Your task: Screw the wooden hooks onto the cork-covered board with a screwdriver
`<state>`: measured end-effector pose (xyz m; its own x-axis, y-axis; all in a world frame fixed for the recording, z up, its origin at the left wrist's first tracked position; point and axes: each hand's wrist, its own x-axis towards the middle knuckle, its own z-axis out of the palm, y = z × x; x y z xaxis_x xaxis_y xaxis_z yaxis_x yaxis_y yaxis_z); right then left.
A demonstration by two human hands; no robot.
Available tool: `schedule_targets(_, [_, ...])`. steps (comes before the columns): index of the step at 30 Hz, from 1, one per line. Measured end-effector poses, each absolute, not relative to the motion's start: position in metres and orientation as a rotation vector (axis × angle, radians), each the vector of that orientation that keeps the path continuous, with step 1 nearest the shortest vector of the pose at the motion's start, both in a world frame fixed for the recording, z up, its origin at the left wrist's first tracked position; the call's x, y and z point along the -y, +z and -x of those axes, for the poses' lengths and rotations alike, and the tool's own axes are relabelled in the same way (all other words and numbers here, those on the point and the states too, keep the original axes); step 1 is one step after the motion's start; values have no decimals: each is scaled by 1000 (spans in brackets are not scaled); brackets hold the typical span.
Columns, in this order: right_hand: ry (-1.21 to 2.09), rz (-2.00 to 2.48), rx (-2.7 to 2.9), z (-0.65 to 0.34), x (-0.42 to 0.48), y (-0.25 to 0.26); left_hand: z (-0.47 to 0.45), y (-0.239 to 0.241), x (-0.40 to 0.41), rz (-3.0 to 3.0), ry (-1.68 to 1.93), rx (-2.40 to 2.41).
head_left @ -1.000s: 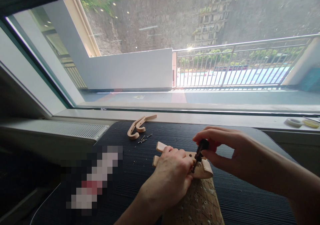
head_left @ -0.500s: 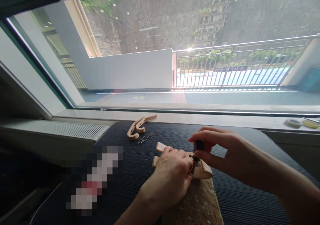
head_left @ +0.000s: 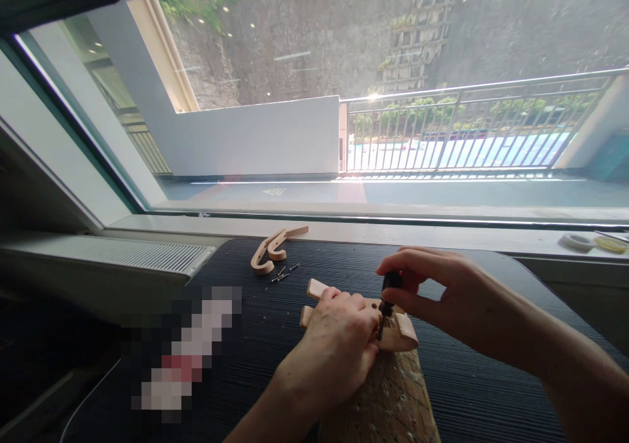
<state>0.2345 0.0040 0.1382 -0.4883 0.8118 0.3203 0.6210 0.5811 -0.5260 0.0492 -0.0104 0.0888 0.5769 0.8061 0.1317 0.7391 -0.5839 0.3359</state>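
Note:
My right hand (head_left: 427,286) pinches the black handle of a screwdriver (head_left: 391,283) between thumb and fingers. Its shaft points down at a pale curved wooden hook (head_left: 400,339) with dark holes. My left hand (head_left: 341,328) is closed over this hook, its fingertips beside the screwdriver tip; whether a screw is under the tip is hidden. Two pale wooden ends (head_left: 317,288) stick out past the left knuckles. Below lies a worn, scarred wooden board (head_left: 388,397), partly covered by my left hand and wrist.
Two more wooden hooks (head_left: 263,259) lie near the back of the black table (head_left: 472,338), with several loose screws (head_left: 280,275) in front. A blurred-out object (head_left: 189,351) is on the left. Rolls of tape (head_left: 577,242) rest on the right of the sill before the window.
The screwdriver has turned or shifted very slightly, and my right hand's fingers have moved a little to the right on its handle. My left hand stays in place.

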Motion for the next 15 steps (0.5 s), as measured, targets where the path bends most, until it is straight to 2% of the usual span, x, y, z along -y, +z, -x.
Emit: schedule_targets(15, [535,1151,2263,-235,0,144,-49,93,14,-2587,418,-1251])
